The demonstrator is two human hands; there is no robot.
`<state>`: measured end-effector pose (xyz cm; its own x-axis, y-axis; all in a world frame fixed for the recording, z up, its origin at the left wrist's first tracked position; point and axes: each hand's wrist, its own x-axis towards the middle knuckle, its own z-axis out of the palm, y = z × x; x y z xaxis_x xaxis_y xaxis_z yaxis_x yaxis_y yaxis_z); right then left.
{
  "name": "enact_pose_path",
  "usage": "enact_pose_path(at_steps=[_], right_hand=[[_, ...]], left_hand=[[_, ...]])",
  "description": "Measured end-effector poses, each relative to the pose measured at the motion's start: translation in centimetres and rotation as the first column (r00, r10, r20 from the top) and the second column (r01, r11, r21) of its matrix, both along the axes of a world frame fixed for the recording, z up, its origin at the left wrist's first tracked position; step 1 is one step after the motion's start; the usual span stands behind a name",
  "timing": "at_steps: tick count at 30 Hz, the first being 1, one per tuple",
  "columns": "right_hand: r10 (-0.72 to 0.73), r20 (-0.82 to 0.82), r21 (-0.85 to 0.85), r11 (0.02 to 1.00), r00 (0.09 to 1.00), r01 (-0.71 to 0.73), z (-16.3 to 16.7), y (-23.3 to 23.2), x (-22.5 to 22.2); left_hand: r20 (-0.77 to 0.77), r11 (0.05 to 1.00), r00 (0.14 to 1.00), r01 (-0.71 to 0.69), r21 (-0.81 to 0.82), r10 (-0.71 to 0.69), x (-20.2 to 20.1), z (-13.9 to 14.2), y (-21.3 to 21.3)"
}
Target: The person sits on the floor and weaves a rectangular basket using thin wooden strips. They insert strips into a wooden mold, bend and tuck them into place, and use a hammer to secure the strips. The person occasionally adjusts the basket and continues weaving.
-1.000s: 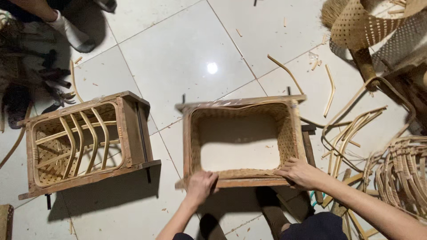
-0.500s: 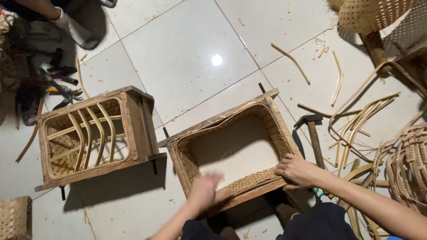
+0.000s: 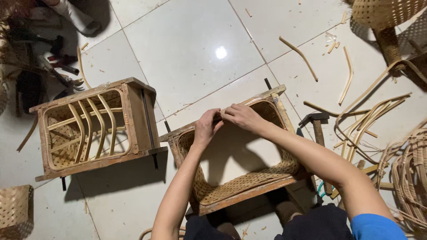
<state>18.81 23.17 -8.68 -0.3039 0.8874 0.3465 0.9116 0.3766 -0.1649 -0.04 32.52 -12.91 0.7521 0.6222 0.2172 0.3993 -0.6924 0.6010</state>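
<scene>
A woven rattan box frame (image 3: 249, 186) with a wooden rim lies open-side up on the tiled floor in front of me, turned slightly askew. My left hand (image 3: 207, 126) and my right hand (image 3: 240, 116) are together on its far rim, fingers pinching the wood or a strip there. Whether a thin cane strip is held is too small to tell. A second wooden frame (image 3: 91, 126) with curved cane slats lies to the left, untouched.
A hammer (image 3: 316, 129) lies right of the box. Loose cane strips (image 3: 364, 118) and coiled rattan (image 3: 411, 169) crowd the right side. Tools (image 3: 58, 62) and another person's foot (image 3: 73, 18) are top left. Woven baskets sit at bottom left (image 3: 15, 211) and top right (image 3: 382, 13).
Both hands left the near rim and reached across to the far rim. The box rotated a little anticlockwise on the floor.
</scene>
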Motion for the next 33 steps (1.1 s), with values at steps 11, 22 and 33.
enact_pose_path(at_steps=[11,22,33], right_hand=[[-0.066,-0.301,-0.323,0.946,0.951,-0.036,0.3,3.6,0.8],[-0.197,-0.17,-0.394,0.912,0.966,0.117,-2.1,3.3,0.6],[-0.081,-0.03,-0.21,0.975,0.996,0.073,-4.6,1.9,0.4]], left_hand=[[-0.053,0.979,0.999,0.009,0.202,0.002,0.0,-0.4,-0.2],[0.049,0.985,0.99,0.124,0.121,-0.13,-1.8,-1.0,1.6],[-0.024,0.888,0.9,-0.425,0.175,0.436,-12.3,1.6,0.5]])
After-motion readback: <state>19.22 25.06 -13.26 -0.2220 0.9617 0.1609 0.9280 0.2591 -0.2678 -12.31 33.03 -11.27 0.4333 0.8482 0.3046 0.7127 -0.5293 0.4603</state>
